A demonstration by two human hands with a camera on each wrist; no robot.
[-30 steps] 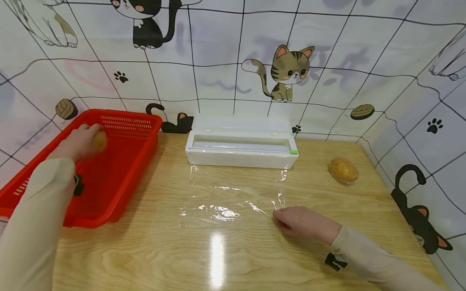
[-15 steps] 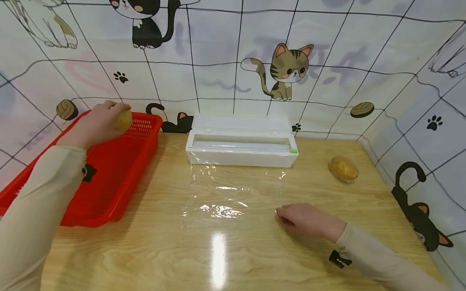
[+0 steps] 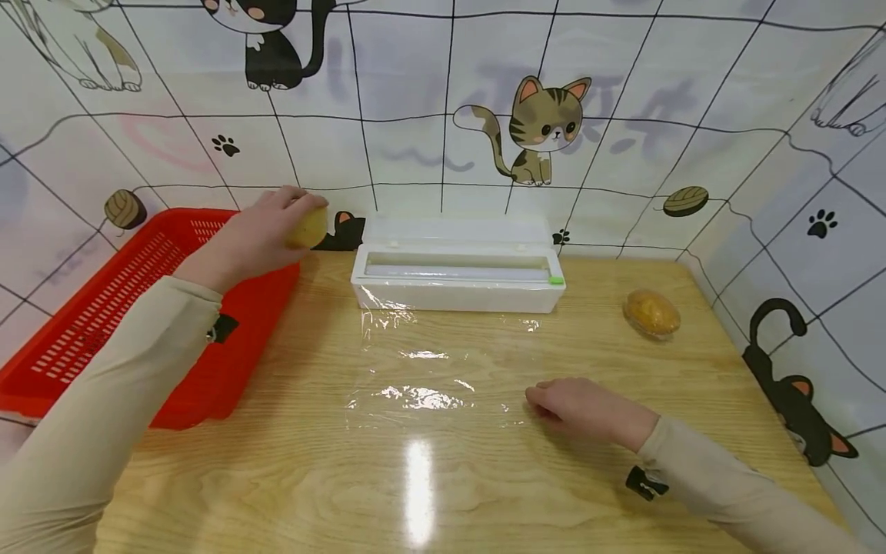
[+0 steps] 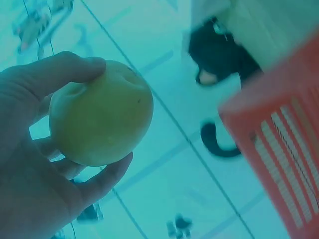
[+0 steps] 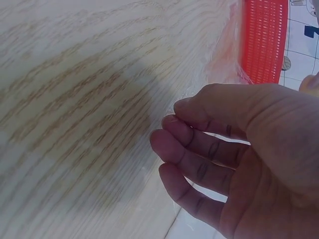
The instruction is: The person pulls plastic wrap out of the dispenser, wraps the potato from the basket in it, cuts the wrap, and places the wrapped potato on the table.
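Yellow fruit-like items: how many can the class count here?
2: a yellow item in the left hand, and a wrapped yellow item on the table, right of the white box. The left sleeve hides part of the red basket, so more may be inside.

Has a white wall (image 3: pixel 401 161) at the back, ruled by thin black lines into squares (tinted blue-green in the left wrist view). Bears a printed striped cat (image 3: pixel 533 142), a black-and-white cat (image 3: pixel 273 58) cut off at the top, and small paw prints (image 3: pixel 225 145). Meets, at the right, a side wall (image 3: pixel 851 308) with a black cat (image 3: pixel 799 408). Shows below a pale wood-grained table (image 3: pixel 311 469), reflecting a long white streak of light (image 3: pixel 418 492).
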